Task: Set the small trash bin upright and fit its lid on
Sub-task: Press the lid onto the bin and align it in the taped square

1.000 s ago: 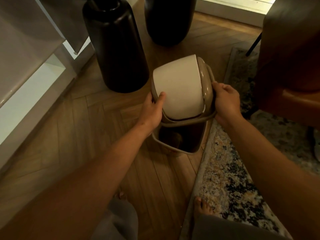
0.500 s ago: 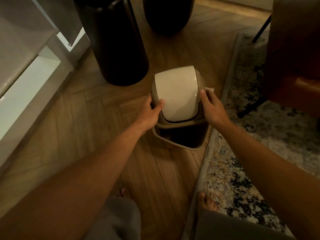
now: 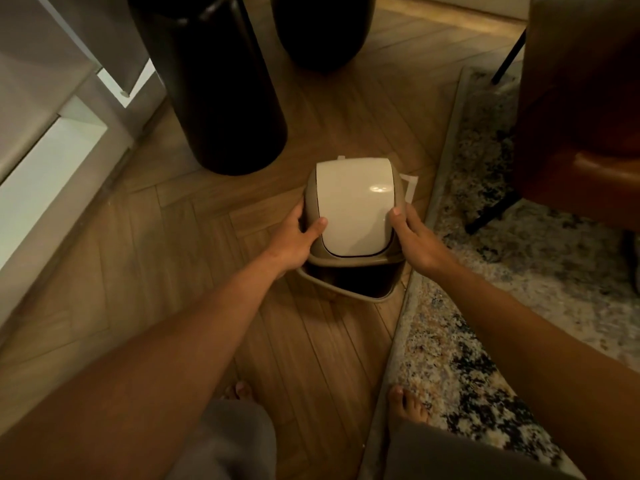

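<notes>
The small taupe trash bin [image 3: 349,289] stands upright on the wood floor, its dark opening showing at the near edge. Over it sits the lid [image 3: 356,206], a taupe frame with a cream swing flap, its near edge still raised off the bin rim. My left hand [image 3: 299,239] grips the lid's left side, thumb on the flap. My right hand [image 3: 414,237] holds the lid's right side, thumb against the flap edge.
A tall black vase [image 3: 214,84] stands just behind-left of the bin, a second black vase [image 3: 322,29] further back. A patterned rug [image 3: 485,306] borders the bin on the right, with a brown leather chair [image 3: 581,109] on it. White furniture [image 3: 45,161] lines the left. My bare feet [image 3: 405,407] are near.
Both hands have lowered the lid down and levelled it over the bin opening; the gap between lid and bin rim has narrowed.
</notes>
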A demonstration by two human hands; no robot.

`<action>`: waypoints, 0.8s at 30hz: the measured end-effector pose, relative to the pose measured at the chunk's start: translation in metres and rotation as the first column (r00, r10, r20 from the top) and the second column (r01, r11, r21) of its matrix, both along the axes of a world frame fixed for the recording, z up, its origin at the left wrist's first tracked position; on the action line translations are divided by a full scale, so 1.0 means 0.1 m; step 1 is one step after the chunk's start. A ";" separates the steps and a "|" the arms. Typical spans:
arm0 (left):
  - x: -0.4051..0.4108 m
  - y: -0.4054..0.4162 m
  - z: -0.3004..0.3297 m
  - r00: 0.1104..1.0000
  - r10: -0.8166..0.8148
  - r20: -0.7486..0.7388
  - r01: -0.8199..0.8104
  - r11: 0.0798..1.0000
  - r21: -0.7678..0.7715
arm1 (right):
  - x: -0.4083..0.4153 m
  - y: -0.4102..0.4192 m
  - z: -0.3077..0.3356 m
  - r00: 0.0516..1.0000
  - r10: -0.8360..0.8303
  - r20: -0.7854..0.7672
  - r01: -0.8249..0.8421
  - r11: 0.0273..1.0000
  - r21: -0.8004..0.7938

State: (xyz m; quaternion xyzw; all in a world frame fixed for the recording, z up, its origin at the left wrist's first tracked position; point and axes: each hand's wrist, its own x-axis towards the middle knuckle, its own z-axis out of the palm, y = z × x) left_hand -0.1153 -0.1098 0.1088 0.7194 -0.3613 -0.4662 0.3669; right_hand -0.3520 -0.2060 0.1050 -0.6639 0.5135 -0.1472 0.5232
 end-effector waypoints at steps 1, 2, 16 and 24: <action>0.00 0.00 -0.01 1.000 0.007 -0.005 -0.007 1.000 0.000 | 0.00 0.03 -0.01 1.000 0.013 0.013 -0.013 1.000 -0.014; 0.01 -0.01 -0.01 1.000 0.014 -0.005 -0.014 1.000 0.002 | -0.01 0.04 -0.02 1.000 0.018 0.021 -0.018 0.999 -0.028; 0.11 0.01 0.11 0.972 -0.174 0.160 0.162 0.983 0.085 | -0.24 0.31 -0.06 0.993 0.050 -0.109 -0.051 0.999 -0.008; 0.22 0.02 0.15 0.956 -0.255 0.147 0.243 0.965 0.098 | -0.23 0.47 0.04 0.992 0.090 -0.094 -0.090 0.996 -0.002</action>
